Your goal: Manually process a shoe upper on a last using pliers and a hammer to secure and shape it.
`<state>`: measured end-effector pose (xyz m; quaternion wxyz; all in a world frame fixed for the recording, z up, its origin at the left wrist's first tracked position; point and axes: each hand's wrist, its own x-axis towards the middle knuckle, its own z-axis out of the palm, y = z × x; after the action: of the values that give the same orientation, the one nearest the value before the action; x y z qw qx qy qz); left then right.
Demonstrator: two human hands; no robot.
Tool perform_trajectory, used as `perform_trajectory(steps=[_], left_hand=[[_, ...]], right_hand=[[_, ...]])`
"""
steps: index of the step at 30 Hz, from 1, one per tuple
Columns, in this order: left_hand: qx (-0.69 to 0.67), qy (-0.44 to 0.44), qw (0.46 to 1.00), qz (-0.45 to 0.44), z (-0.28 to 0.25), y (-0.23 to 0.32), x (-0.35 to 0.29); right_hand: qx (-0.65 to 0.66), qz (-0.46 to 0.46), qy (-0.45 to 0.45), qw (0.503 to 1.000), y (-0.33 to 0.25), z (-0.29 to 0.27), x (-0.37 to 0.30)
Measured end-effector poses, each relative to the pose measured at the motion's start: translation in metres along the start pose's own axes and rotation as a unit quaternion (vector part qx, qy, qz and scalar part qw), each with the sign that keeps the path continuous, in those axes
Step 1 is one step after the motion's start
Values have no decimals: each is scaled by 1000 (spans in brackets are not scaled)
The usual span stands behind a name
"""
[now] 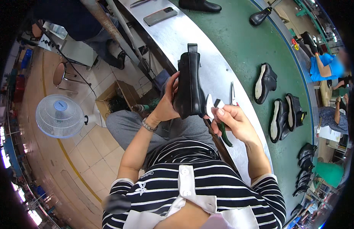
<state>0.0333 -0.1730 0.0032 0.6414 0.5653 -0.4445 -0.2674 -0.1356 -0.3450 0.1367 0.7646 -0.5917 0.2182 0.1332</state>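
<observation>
A black leather ankle boot (189, 84) with a pull loop at its top hangs over my lap, heel toward me. The fingers of my left hand (166, 105) are wrapped round its left side. Close by on the right, my right hand (235, 121) is closed on a green-handled tool (226, 136), whose handle sticks out below the fingers. A pale curved piece (210, 105) stands beside the boot's lower right edge, perhaps the tool's blade. Between my thumb and finger shows a small white-and-black piece (219, 103). Whether these parts are joined is hidden by the fingers.
Scissors (233, 94) and a phone (160, 16) lie on the metal worktop (207, 49). Beyond it, a green conveyor belt (242, 49) bears several black boots (264, 83). At left stand a fan (59, 115), a stool (60, 74) and a cardboard box (125, 91). Other people work nearby.
</observation>
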Motion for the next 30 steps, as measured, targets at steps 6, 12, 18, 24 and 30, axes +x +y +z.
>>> perform_trajectory(steps=[6,12,18,24,30], left_hand=[[-51,3,999,-7,-2,-4,0],[-105,74,987,-92,-2,15,34],[-269,103,922,-260,5,28,27],[-159,62,981,-95,8,9,22],[-86,-29,995,-34,-7,12,36]], right_hand=[[-20,24,-13,999,-15,-11,11],[-284,-94,249,921,68,-59,56],[-488,-35,332,806,112,-72,74],[-498,-112,298,807,113,-74,75],[-60,-237,84,966,-3,-16,46]])
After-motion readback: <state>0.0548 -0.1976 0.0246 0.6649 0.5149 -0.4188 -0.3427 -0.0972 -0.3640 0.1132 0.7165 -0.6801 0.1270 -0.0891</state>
